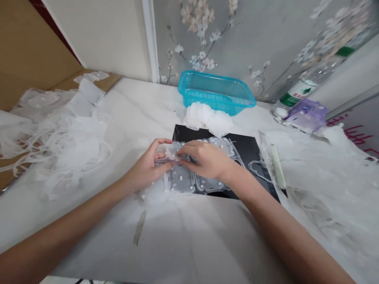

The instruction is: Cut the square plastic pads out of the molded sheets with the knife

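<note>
Both hands meet over a grey, translucent moulded sheet (181, 179) lying on a black board (247, 148). My left hand (149, 163) pinches a small clear plastic piece (170, 156) between thumb and fingers, at the sheet's left end. From the right, my right hand (204, 157) closes its fingertips on the same piece. Its fingers cover part of the sheet. A pile of white, rounded thin pieces (207, 117) sits just behind the board.
A blue plastic basket (217, 94) stands by the wall. Tangled clear strips (74, 138) heap at left beside a cardboard box (26, 47). At right are plastic film (322, 169), a purple packet (308, 114) and a bottle (302, 90). Tape (139, 228) marks the front tabletop.
</note>
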### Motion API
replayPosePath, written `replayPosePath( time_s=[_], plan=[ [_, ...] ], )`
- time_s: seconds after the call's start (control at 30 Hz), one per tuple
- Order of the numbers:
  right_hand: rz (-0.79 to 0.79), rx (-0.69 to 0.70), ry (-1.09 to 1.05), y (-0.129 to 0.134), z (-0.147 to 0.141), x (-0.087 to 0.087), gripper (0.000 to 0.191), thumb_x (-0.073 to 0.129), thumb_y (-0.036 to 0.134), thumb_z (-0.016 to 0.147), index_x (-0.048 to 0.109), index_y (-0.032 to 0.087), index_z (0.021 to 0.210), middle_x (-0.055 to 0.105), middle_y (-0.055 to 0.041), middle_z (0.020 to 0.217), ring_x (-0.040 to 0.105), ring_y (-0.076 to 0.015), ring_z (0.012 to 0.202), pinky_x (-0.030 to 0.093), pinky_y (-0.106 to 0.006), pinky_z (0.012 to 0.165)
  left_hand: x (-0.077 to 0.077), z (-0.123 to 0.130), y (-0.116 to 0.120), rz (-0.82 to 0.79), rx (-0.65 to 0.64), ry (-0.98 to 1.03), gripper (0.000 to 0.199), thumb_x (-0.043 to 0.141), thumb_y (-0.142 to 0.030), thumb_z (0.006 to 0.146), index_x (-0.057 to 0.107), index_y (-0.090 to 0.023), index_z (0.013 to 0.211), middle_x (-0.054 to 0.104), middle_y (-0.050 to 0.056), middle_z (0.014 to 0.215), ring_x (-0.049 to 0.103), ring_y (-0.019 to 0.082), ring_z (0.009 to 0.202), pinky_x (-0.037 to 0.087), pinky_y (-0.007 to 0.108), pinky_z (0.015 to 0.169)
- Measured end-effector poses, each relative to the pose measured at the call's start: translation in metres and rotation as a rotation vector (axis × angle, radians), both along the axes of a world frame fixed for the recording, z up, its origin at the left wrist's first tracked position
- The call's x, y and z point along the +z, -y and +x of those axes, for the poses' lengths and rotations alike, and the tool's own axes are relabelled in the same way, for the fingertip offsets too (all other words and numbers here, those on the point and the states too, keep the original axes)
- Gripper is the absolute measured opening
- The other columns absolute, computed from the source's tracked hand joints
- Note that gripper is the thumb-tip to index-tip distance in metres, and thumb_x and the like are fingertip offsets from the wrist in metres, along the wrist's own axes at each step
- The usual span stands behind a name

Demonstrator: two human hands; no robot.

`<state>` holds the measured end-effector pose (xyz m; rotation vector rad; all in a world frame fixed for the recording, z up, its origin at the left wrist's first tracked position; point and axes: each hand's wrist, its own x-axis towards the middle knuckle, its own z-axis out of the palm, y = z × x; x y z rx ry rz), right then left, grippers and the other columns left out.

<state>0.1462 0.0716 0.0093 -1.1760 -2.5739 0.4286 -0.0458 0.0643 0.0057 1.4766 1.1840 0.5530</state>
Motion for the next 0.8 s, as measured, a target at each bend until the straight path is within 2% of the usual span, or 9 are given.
replayPosePath(
  time_s=[0.2,0.3,0.47,0.6,0.7,0.8],
  plan=[
    [-0.042,0.038,0.032,0.001,0.0,0.006,0.024,0.044,0.025,0.092,0.066,0.016,0.095,0.067,-0.0073,0.091,0.06,-0.018,0.089,0.039,-0.026,0.07,-0.006,-0.002,-0.001,0.059,0.022,-0.033,0.047,0.064,-0.042,0.075,0.041,-0.029,0.115,0.059,-0.005,0.073,0.043,0.004,0.038,0.031,0.016,0.038],
    [-0.002,-0.026,0.09,0.002,0.001,0.009,0.025,0.042,0.023,0.092,0.066,0.017,0.089,0.067,-0.0059,0.086,0.059,-0.0173,0.085,0.036,-0.025,0.064,-0.01,-0.002,-0.001,0.072,-0.024,-0.022,0.044,0.063,-0.042,0.078,0.041,-0.028,0.113,0.062,-0.003,0.075,0.048,0.006,0.044,0.033,0.016,0.042],
    [0.125,-0.22,0.129,0.008,-0.008,0.011,0.027,0.036,0.023,0.093,0.062,0.017,0.091,0.066,-0.0055,0.087,0.057,-0.0195,0.088,0.031,-0.027,0.056,-0.011,-0.002,-0.001,0.12,-0.086,0.032,0.04,0.059,-0.038,0.081,0.039,-0.025,0.114,0.067,0.001,0.084,0.059,0.011,0.065,0.04,0.019,0.055],
    [0.189,-0.459,-0.023,0.003,-0.006,0.009,0.026,0.034,0.023,0.093,0.059,0.016,0.09,0.065,-0.0077,0.09,0.057,-0.0194,0.087,0.036,-0.027,0.062,-0.008,-0.002,0.0,0.133,-0.151,0.009,0.046,0.057,-0.033,0.082,0.033,-0.024,0.121,0.069,0.003,0.084,0.062,0.016,0.077,0.043,0.024,0.065],
    [0.261,-0.69,-0.274,-0.012,0.019,0.011,0.027,0.031,0.027,0.093,0.056,0.018,0.088,0.063,-0.0061,0.084,0.057,-0.0167,0.078,0.041,-0.027,0.066,-0.007,-0.002,0.001,0.139,-0.183,-0.023,0.051,0.055,-0.03,0.082,0.03,-0.023,0.126,0.068,0.003,0.086,0.061,0.017,0.079,0.042,0.024,0.064],
    [0.318,-0.885,-0.4,-0.025,0.063,0.018,0.034,0.023,0.031,0.094,0.055,0.019,0.091,0.06,-0.0048,0.079,0.057,-0.0162,0.072,0.044,-0.029,0.063,-0.008,-0.002,0.002,0.197,-0.173,-0.08,0.045,0.051,-0.027,0.08,0.037,-0.022,0.122,0.065,0.001,0.08,0.059,0.016,0.076,0.04,0.024,0.063]
  ],
)
